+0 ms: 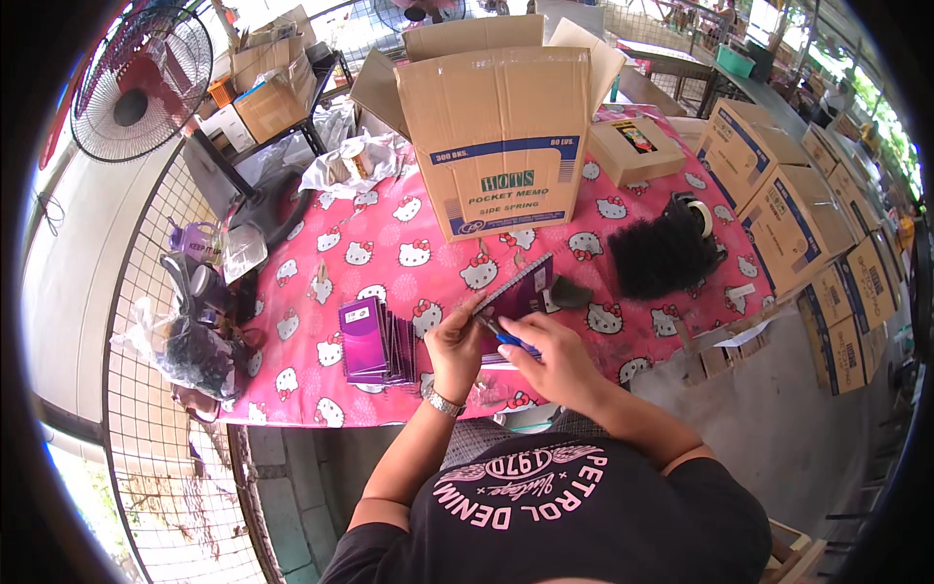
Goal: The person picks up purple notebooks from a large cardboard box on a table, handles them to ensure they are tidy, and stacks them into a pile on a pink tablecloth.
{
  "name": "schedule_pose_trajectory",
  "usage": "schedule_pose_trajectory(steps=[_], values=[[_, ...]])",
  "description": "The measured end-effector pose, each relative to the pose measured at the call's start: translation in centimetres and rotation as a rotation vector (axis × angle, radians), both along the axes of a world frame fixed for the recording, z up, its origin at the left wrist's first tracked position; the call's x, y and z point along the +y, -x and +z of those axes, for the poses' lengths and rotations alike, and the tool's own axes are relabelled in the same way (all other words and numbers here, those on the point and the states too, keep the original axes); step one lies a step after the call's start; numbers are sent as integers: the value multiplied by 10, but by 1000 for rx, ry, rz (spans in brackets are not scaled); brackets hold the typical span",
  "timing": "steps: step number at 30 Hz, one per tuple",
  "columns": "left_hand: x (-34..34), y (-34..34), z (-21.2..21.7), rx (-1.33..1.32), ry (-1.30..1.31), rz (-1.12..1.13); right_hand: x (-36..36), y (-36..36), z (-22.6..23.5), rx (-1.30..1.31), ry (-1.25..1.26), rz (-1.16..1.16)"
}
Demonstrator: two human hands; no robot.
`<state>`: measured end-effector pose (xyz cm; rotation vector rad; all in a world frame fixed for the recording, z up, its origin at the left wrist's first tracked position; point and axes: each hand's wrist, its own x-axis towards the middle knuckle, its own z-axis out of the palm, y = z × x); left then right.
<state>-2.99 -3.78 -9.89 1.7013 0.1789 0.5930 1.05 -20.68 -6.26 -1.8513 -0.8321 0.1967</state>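
Left hand [455, 343] gripping purple notebook [516, 297], right hand [553, 355] closed on blue pen [514, 341], open brown carton [498, 136] behind

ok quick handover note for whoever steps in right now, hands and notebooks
Left hand: steadies the purple spiral notebook at its near edge.
Right hand: holds a blue pen against that notebook.
Stack of purple notebooks: stands on the pink tablecloth, left of the hands.
Open cardboard box: behind, at the table's far side.
Done: cannot tell how many notebooks are finished.
Left: the one in hand, at least.
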Motion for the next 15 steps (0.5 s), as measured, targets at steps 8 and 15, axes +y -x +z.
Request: schedule_pose_trajectory(steps=[8,15], values=[[53,29,3,-268,62,306,-18,-11,2,-146,-142,-46],[155,41,66,417,-893,334,-83,-48,-141,-266,477,-293]])
